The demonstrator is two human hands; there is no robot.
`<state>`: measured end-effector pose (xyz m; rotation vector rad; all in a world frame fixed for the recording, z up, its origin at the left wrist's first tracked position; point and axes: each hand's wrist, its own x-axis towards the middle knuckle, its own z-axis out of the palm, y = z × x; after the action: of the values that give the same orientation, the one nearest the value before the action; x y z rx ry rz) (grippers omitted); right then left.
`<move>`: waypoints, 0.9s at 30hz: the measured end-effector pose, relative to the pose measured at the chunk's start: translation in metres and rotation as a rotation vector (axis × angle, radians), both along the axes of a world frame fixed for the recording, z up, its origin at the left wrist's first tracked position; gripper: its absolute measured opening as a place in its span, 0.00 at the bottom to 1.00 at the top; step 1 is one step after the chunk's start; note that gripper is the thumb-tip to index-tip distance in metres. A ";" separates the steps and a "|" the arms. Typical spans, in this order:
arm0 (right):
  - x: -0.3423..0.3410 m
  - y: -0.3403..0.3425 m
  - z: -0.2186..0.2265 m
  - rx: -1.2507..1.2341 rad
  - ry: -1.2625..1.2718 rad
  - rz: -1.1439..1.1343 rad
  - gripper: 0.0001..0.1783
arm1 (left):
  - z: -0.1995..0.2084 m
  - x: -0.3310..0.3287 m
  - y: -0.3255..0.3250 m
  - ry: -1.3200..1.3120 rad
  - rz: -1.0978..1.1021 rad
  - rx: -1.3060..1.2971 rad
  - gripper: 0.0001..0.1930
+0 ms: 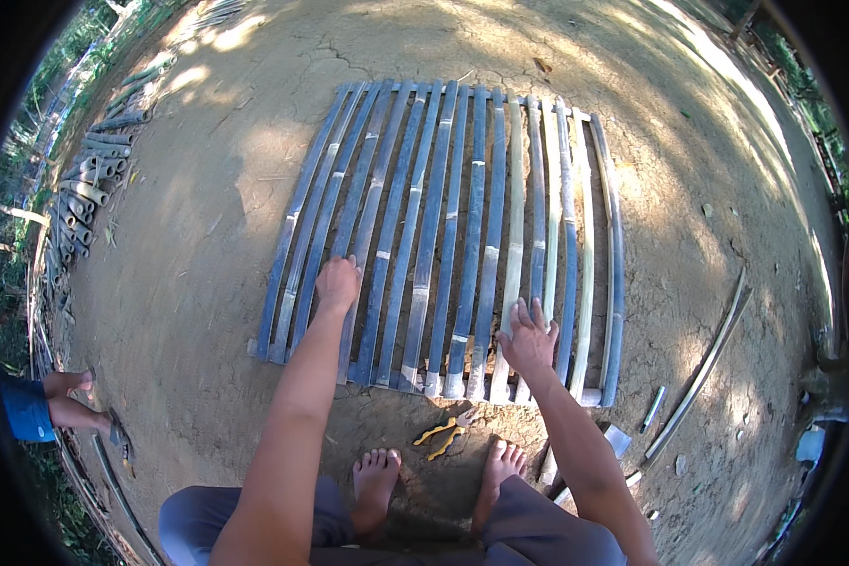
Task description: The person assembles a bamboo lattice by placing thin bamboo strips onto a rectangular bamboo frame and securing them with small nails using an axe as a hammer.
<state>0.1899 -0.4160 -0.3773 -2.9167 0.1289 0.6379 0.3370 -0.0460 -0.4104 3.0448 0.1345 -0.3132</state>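
A flat rack of split bamboo slats (431, 236) lies on the ground in front of me. Its long strips run side by side across bamboo cross-pieces, most of them dark and a few pale on the right. My left hand (338, 281) is closed around a dark slat left of the middle; its fingertips are partly hidden. On the right half, my right hand (530, 340) rests with fingers spread over the pale and dark slats. Between my feet and the near edge of the rack lie pliers with yellow handles (441, 436).
By my right forearm are a flat metal blade (617, 441) and a short tube (653, 409). Long bent bamboo strips (698, 382) lie farther right. Cut bamboo poles (85, 193) are piled far left. Another person's legs (71, 401) show at the left edge.
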 end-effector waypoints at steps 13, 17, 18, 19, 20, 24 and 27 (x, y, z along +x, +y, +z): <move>-0.117 -0.006 0.038 0.108 -0.133 0.066 0.40 | 0.036 -0.209 -0.203 0.189 -0.392 -0.336 0.42; -0.131 -0.027 0.034 0.041 -0.084 0.035 0.40 | 0.003 -0.229 -0.228 0.227 -0.610 -0.294 0.35; -0.125 -0.027 0.035 0.033 -0.066 0.057 0.40 | -0.008 -0.229 -0.227 0.236 -0.667 -0.240 0.32; -0.121 -0.026 0.033 0.053 -0.095 0.067 0.40 | -0.019 -0.232 -0.220 0.221 -0.725 -0.219 0.34; -0.121 -0.033 0.028 0.036 -0.047 0.065 0.40 | -0.004 -0.238 -0.233 0.282 -0.714 -0.189 0.35; -0.109 -0.035 0.017 0.033 0.172 0.030 0.40 | 0.022 -0.239 -0.248 0.434 -0.686 -0.158 0.38; -0.102 -0.024 0.018 0.069 0.200 0.003 0.40 | 0.024 -0.238 -0.247 0.440 -0.662 -0.076 0.37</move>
<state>0.0877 -0.4395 -0.3589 -2.7821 0.1232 0.9147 0.0995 -0.2932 -0.3866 2.7922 -0.8484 -0.9888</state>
